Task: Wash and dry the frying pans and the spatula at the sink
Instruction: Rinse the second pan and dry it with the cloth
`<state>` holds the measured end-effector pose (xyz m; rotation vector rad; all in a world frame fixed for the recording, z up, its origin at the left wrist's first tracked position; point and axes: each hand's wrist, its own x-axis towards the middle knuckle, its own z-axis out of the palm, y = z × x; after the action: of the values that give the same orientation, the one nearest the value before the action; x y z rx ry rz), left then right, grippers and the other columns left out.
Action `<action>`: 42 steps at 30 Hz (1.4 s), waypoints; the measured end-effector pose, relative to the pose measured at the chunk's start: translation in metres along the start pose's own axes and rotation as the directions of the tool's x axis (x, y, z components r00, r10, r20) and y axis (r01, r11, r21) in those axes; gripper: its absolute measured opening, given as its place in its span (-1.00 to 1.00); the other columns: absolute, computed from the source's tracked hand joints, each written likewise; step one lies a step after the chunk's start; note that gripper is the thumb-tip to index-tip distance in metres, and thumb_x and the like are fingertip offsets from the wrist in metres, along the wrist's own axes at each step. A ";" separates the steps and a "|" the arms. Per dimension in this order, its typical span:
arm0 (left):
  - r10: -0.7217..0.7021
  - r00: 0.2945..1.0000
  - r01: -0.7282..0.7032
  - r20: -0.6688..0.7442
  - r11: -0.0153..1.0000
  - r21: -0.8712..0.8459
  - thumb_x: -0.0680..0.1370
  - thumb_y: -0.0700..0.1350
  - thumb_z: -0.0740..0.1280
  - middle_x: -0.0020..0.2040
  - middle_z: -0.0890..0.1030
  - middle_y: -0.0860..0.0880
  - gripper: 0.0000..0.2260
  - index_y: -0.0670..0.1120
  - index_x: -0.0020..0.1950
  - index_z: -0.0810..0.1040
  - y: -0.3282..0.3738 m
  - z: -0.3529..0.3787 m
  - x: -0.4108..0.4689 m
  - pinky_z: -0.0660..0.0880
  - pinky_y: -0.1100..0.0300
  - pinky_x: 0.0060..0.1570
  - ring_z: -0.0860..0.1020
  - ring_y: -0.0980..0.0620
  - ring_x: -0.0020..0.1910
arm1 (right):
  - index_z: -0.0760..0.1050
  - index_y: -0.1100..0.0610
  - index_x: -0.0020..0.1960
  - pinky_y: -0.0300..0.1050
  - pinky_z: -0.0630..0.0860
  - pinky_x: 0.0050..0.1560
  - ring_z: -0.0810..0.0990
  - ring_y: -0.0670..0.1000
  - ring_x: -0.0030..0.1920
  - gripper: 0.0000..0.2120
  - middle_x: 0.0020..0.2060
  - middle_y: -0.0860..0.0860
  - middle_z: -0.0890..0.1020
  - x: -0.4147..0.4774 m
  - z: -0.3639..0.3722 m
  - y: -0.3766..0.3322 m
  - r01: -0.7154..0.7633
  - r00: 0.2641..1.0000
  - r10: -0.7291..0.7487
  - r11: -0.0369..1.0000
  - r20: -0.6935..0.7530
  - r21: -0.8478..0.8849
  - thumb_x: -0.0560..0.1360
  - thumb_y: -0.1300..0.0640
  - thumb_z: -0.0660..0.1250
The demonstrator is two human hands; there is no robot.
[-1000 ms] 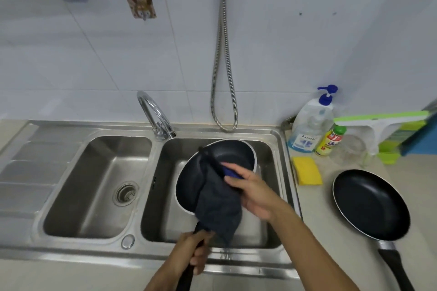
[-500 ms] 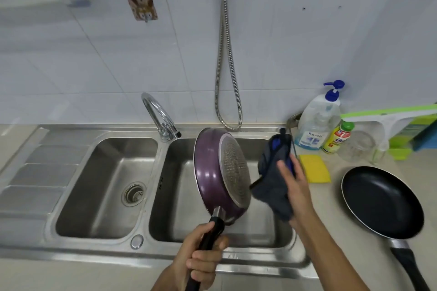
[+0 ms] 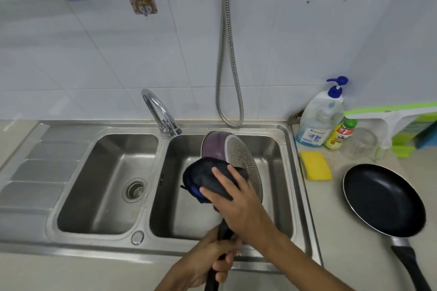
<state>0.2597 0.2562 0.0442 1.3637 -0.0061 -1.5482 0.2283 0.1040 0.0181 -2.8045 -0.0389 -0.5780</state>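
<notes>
- White tiles cover the wall behind a steel sink [image 3: 30, 247] with two basins; one tap [image 3: 163, 113] and one shower hose [image 3: 228, 54] hang over it.
- Your left hand [image 3: 212, 257] is closed around the black handle [image 3: 221, 230] of the purple pan [image 3: 216, 147], which stands on its edge above the right basin, bottom turned to the right.
- Your right hand [image 3: 238, 203] lies with the fingers spread on the dark cloth [image 3: 205, 176] and presses it on the pan's side.
- I judge this is the drying step for this pan, with washing finished; no water runs from the tap.
- The black pan [image 3: 383, 198] rests on the table [image 3: 331, 231] at the right, well apart from the sink; whether it is already dry, I cannot tell.
- Count: two frying pans, one cloth, one yellow sponge [image 3: 315, 165], two bottles, one glass jar [image 3: 359, 143].
- No spatula is in view, so that part seems left to do.
</notes>
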 end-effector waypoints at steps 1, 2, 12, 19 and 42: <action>-0.003 1.000 0.003 -0.019 1.000 0.005 0.58 -0.21 0.31 -0.35 0.40 -0.13 -0.73 -0.23 0.27 0.44 0.002 0.001 0.000 0.17 0.20 -0.52 0.19 0.02 -0.52 | 0.43 -0.16 0.44 0.38 0.41 0.31 0.29 0.25 0.53 -0.58 0.54 0.04 0.35 0.005 0.002 -0.008 -0.037 0.999 0.036 0.996 -0.011 -0.082 0.59 -0.01 0.30; 0.003 1.000 -0.002 -0.031 1.000 0.015 0.59 -0.23 0.29 -0.36 0.40 -0.14 -0.74 -0.24 0.27 0.44 0.005 0.001 -0.001 0.17 0.19 -0.52 0.19 0.01 -0.52 | 0.42 -0.17 0.43 0.41 0.40 0.29 0.30 0.26 0.52 -0.58 0.55 0.03 0.34 0.016 -0.001 -0.014 -0.069 0.997 0.065 0.992 -0.038 -0.111 0.58 -0.05 0.30; 0.179 0.984 -0.180 0.028 0.979 0.094 0.60 -0.07 0.43 -0.39 0.39 -0.18 -0.66 0.05 0.35 0.44 -0.006 -0.005 -0.028 0.20 0.27 -0.55 0.23 0.03 -0.56 | 0.62 -0.10 0.19 -0.06 0.52 0.13 0.61 0.11 0.13 -0.75 0.13 0.00 0.69 0.180 -0.050 0.102 -0.620 0.784 0.576 0.706 0.232 0.341 0.55 -0.06 0.30; 0.152 0.988 -0.151 0.022 0.987 -0.045 0.58 -0.10 0.45 -0.41 0.35 -0.13 -0.73 0.00 0.24 0.50 -0.001 -0.018 -0.038 0.23 0.28 -0.57 0.20 0.04 -0.57 | 0.54 0.04 0.36 -0.18 0.45 0.29 0.56 -0.02 0.30 -0.69 0.25 -0.06 0.62 0.043 -0.012 0.101 -0.628 0.670 0.738 0.505 0.081 0.593 0.62 0.07 0.35; 0.152 0.986 -0.143 -0.063 0.981 0.127 0.60 -0.29 0.28 -0.39 0.39 -0.07 -0.90 -0.13 0.00 0.39 0.033 0.004 -0.026 0.27 0.25 -0.58 0.21 0.06 -0.57 | 0.54 0.10 0.39 0.18 0.38 0.44 0.26 0.16 0.56 -0.69 0.47 0.11 0.43 -0.012 -0.024 0.016 0.116 0.988 -0.099 0.984 -0.121 0.138 0.65 0.20 0.32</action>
<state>0.2740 0.2558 0.0838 1.4815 -0.1564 -1.3920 0.2090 0.0829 0.0301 -2.6369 -0.2026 -0.7286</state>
